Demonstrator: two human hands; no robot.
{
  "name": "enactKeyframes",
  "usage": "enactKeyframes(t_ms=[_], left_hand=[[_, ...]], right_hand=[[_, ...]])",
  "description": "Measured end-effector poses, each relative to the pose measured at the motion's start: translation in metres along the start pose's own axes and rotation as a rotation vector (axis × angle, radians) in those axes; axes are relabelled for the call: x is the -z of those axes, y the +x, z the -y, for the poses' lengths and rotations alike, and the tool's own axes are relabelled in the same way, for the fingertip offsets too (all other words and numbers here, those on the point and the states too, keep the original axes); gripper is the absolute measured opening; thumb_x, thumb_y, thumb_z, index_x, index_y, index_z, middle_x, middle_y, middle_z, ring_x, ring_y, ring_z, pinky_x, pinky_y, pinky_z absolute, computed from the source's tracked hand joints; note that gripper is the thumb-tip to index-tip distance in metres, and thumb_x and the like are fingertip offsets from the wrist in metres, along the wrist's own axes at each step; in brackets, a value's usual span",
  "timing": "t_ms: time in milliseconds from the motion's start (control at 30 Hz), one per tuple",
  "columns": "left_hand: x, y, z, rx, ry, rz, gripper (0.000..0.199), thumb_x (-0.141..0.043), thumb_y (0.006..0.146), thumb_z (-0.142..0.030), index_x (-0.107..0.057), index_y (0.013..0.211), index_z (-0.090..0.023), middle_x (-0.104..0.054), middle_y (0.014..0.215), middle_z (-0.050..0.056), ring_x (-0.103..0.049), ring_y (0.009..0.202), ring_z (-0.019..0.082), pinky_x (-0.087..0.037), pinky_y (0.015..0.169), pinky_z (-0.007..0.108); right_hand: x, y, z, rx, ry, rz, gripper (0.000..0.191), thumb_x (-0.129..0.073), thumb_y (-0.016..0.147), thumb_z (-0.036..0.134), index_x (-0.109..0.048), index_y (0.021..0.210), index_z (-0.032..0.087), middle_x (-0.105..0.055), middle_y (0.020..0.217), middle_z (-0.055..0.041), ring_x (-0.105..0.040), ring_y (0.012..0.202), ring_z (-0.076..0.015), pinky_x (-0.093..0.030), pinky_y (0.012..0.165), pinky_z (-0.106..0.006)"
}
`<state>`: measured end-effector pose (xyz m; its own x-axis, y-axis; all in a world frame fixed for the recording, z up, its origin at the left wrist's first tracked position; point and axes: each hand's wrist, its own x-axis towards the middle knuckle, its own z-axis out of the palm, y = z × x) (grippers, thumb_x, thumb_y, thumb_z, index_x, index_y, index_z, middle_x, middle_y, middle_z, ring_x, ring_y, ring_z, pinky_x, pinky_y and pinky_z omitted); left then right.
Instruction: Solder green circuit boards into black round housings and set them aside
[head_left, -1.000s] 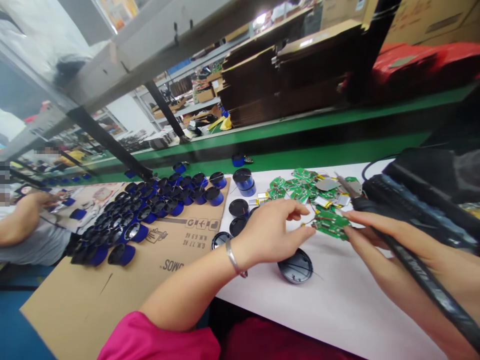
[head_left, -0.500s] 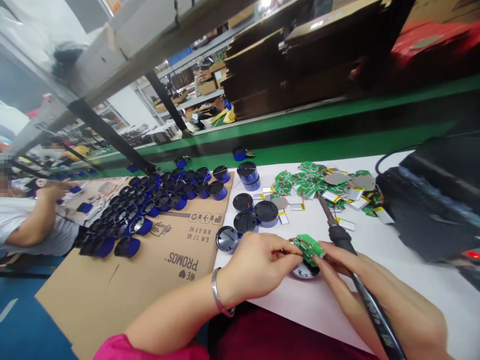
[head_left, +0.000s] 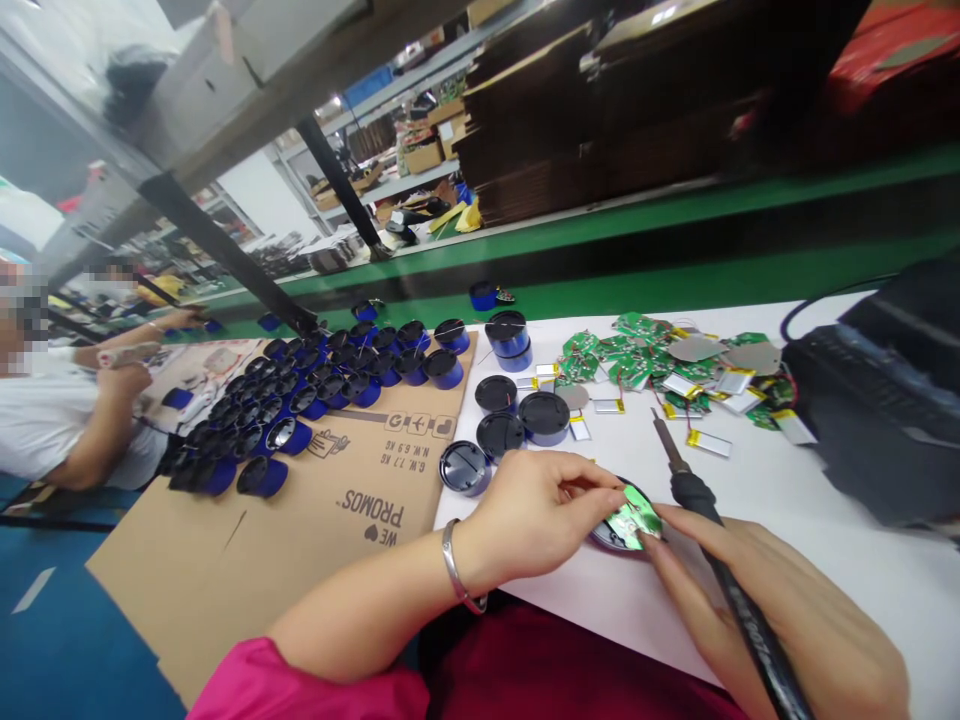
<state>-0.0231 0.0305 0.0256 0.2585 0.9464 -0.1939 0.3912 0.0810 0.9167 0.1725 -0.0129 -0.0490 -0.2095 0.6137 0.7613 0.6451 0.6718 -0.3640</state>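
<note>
A green circuit board (head_left: 634, 518) lies tilted over a round dark housing (head_left: 609, 538), in front of me. My left hand (head_left: 536, 515) pinches the board's left edge between thumb and fingers; a silver bracelet is on that wrist. My right hand (head_left: 772, 590) holds a black soldering iron (head_left: 739, 605) across the palm, its tip pointing up and away over the white surface, while its thumb and forefinger touch the board's right edge. Much of the housing is hidden under the board and fingers.
Blue housings (head_left: 544, 415) stand left of my hands, with many more on the cardboard (head_left: 360, 470). Circuit boards (head_left: 637, 350) and small batteries (head_left: 709, 443) lie behind. A dark object (head_left: 877, 400) is at right. Another person (head_left: 97, 410) works at far left.
The board has lowered and turned flatter over the housing, both hands staying on it. The other person's arm now reaches out farther. The whole view has shifted slightly.
</note>
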Motion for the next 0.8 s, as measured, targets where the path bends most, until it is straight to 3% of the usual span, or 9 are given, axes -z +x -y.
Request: enactKeyframes(t_ms=[800], left_hand=[[-0.003, 0.002, 0.0, -0.023, -0.028, 0.015, 0.011, -0.077, 0.087, -0.019, -0.082, 0.093, -0.011, -0.081, 0.087, 0.008, -0.072, 0.079, 0.016, -0.058, 0.072, 0.023]], right_hand=[[0.0018, 0.0033, 0.0016, -0.043, 0.008, -0.009, 0.031, -0.067, 0.101, 0.024, -0.06, 0.132, 0.02, -0.069, 0.11, -0.0034, -0.068, 0.091, -0.0164, -0.054, 0.087, -0.03]])
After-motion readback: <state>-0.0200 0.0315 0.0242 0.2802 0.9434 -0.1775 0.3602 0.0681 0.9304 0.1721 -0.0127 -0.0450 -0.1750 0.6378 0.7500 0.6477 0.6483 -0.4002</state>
